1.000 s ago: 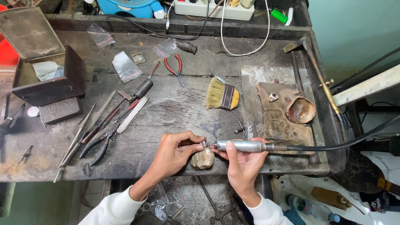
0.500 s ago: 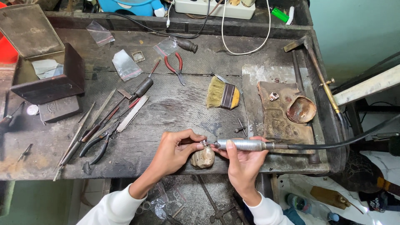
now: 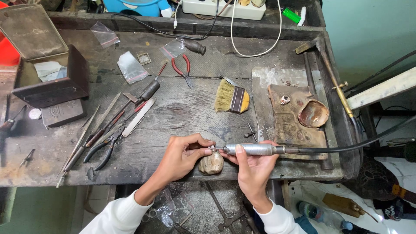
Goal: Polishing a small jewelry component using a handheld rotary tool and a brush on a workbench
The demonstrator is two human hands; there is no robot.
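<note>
Unmoved, right hand (image 3: 253,171) grips smooth steel handpiece (image 3: 255,150).

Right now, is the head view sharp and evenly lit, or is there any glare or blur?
Head view: sharp overall, soft even light, weak shadows; mild sheen on the metal handpiece in the right hand; the small piece at the left hand's fingertips is too tiny to resolve.

Two forearms and two bare hands are seen from above. White long sleeves are worn on both arms, and each is ended at the wrist by a plain cuff. The cloth is smooth, without pattern or marking. No gloves, rings, watch or bracelets are seen on the left hand (image 3: 182,157) or the right hand (image 3: 253,171). The fingernails are kept short and unpainted.
</note>
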